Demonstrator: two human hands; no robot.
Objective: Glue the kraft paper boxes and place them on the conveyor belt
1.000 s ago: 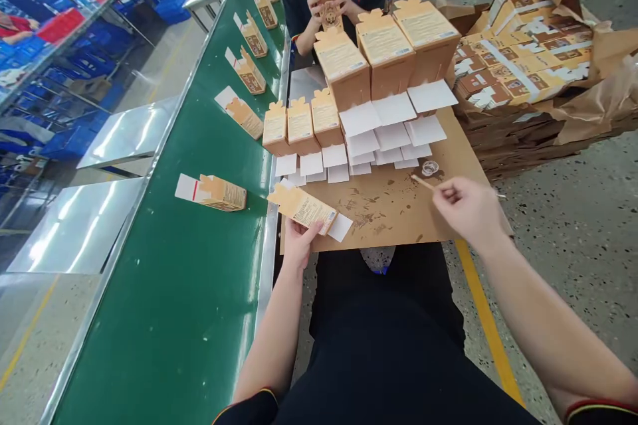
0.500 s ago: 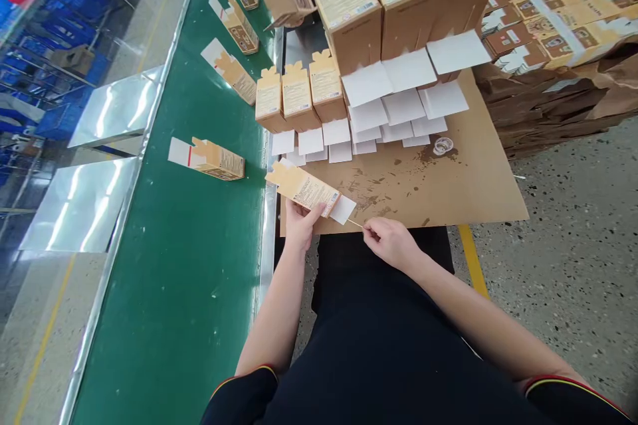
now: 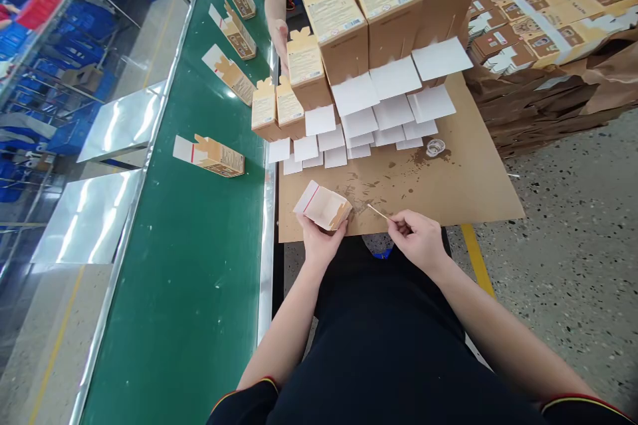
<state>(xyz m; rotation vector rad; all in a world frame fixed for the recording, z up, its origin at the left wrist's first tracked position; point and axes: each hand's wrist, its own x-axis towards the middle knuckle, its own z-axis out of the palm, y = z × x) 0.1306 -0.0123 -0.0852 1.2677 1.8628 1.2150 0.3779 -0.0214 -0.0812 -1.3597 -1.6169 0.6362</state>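
My left hand (image 3: 321,244) grips a small cardboard box (image 3: 326,208) from below, over the near edge of the brown board. The box is tilted so its open end and pale inside face me, with a white flap marked by a red line at upper left. In my right hand (image 3: 416,237) a cotton swab (image 3: 377,211) is pinched between thumb and fingers. Its white tip points left toward the box, apart from it. Past the box, a small clear dish (image 3: 435,147) sits on the board beside wet stains.
Stacked boxes with white flaps (image 3: 393,80) fill the board's (image 3: 478,192) far side. More open boxes (image 3: 219,155) stand on the green conveyor (image 3: 199,305) at left. A co-worker's hand (image 3: 280,43) reaches beside the stack. Flattened cartons (image 3: 553,26) lie at far right.
The box in my left hand has been turned, its open end now facing me. My right hand has moved right with the swab, away from the box. A co-worker's hand and another stacked box have appeared.
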